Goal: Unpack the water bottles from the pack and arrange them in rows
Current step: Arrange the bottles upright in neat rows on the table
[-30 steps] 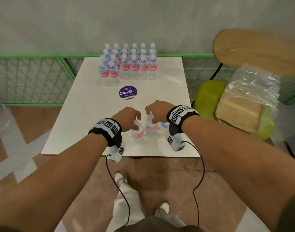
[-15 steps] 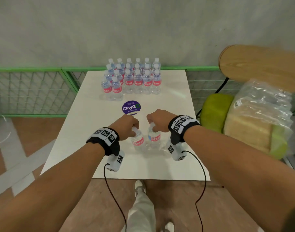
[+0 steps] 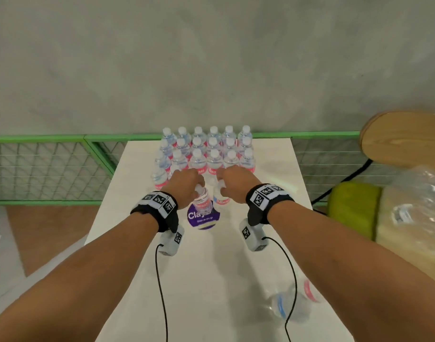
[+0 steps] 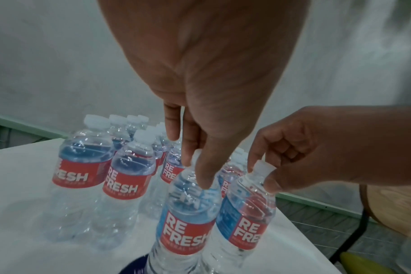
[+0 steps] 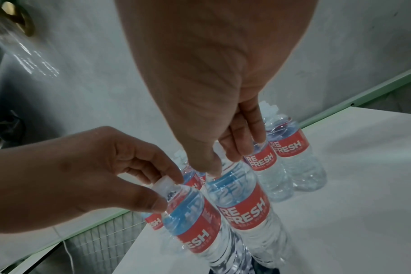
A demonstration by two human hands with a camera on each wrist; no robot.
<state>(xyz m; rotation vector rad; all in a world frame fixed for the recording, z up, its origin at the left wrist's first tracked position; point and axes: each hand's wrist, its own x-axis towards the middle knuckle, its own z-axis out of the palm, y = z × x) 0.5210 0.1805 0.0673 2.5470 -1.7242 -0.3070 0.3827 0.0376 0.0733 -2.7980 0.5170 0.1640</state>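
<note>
On the white table [image 3: 211,280], several clear water bottles with red labels stand in rows [image 3: 206,149] at the far end. My left hand [image 3: 184,186] pinches the cap of one bottle [image 3: 203,203], which is tilted over a purple sticker [image 3: 203,219]. My right hand [image 3: 233,183] pinches the cap of a second bottle [image 3: 220,199] right beside it. The left wrist view shows my left hand [image 4: 195,166] gripping its bottle [image 4: 188,213] at the cap. In the right wrist view my right hand [image 5: 221,163] holds its bottle [image 5: 242,200] the same way. Both bottles are just short of the front row.
One more bottle [image 3: 289,302] sits near the table's front right edge. A green mesh fence [image 3: 51,169] runs behind and left of the table. To the right are a wooden seat [image 3: 404,139] and a green stool [image 3: 352,206] carrying a plastic-wrapped bundle [image 3: 413,218].
Both hands have carried their bottles from the front of the table, past the purple sticker, toward the rows at the far end. The third bottle stayed near the front edge.
</note>
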